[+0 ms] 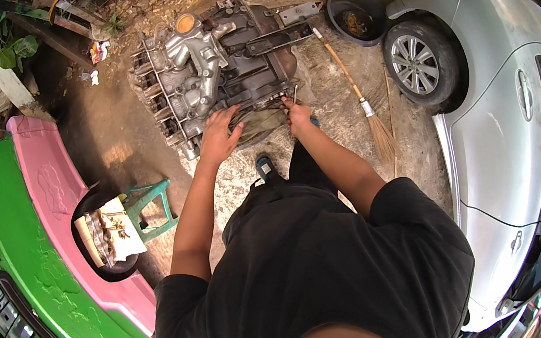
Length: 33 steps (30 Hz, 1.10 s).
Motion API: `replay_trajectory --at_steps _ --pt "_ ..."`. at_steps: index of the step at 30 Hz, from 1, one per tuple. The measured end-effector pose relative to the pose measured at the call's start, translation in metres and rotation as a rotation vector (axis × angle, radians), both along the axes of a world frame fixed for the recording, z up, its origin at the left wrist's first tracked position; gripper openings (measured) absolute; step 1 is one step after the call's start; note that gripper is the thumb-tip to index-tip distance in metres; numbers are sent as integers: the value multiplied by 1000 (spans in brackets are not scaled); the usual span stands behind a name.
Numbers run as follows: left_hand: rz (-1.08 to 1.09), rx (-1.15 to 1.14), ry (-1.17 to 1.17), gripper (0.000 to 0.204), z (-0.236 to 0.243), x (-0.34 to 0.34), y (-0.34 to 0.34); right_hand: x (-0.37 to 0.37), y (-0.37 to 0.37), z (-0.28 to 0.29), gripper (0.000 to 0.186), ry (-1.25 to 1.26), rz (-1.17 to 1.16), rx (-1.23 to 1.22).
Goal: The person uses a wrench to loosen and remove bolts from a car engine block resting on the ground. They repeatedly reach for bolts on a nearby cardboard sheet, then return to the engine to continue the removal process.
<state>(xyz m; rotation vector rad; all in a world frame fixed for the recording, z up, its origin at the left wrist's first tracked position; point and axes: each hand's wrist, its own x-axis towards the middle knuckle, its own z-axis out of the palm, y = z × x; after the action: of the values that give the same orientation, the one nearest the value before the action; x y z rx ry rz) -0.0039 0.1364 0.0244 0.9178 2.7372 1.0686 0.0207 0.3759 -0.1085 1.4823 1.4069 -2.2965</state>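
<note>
The left hand (217, 136) is spread at the engine's near edge; contact cannot be confirmed. The right hand (298, 115) is curled, apparently pinching a slim metal tool (295, 91) at the same edge. The engine (223, 65) lies on the ground (415, 142) directly ahead of both hands. A broom (352, 92) lies to their right. Apparent step: tool work along this edge. Next move calls for firm left-hand support and square tool seating.
</note>
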Motion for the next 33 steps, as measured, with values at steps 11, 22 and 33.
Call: replay_trajectory --at_steps 11,22,33 --pt "-1 -43 6 43 -4 -1 -2 -1 2 -6 17 -6 -121 -290" --pt "27 -45 -11 45 -2 1 -1 -1 -7 -2 30 81 -42 -62" --pt "24 -37 6 44 -3 -1 0 -3 -12 -6 24 44 -139 -24"
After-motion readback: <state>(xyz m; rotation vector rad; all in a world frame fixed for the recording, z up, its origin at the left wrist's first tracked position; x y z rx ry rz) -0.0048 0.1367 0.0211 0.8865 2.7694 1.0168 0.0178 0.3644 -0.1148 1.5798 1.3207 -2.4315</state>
